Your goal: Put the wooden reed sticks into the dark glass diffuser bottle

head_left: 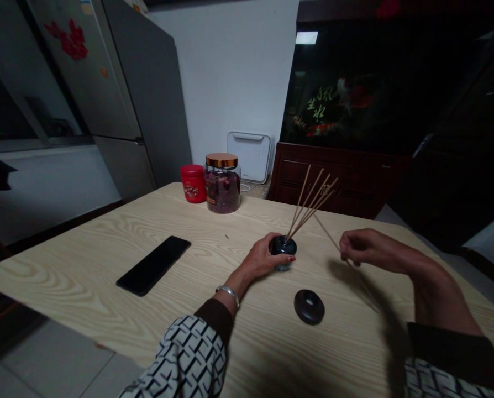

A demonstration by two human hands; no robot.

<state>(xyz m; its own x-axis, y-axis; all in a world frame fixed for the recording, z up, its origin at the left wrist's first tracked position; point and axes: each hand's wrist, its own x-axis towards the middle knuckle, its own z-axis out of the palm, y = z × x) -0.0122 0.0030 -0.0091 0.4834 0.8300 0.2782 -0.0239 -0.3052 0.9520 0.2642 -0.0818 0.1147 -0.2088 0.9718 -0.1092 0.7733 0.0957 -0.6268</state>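
Note:
My left hand (264, 256) is wrapped round a small dark glass diffuser bottle (284, 246) standing on the wooden table. Several thin reed sticks (309, 207) fan up and to the right out of its neck. To the right of the bottle, my right hand (362, 247) pinches a single reed stick (327, 234). That stick slants across the fingers, its upper end near the other reeds and its lower end down toward the table. A round dark brown lid with a hole in its middle (309, 307) lies on the table in front of the bottle.
A black phone (154, 266) lies on the left of the table (214, 265). Toward the back edge stand a red canister (193, 183) and a glass jar with a copper lid (222, 184). Beyond are a fridge (147, 83), a white appliance (250, 156) and a fish tank (346, 88).

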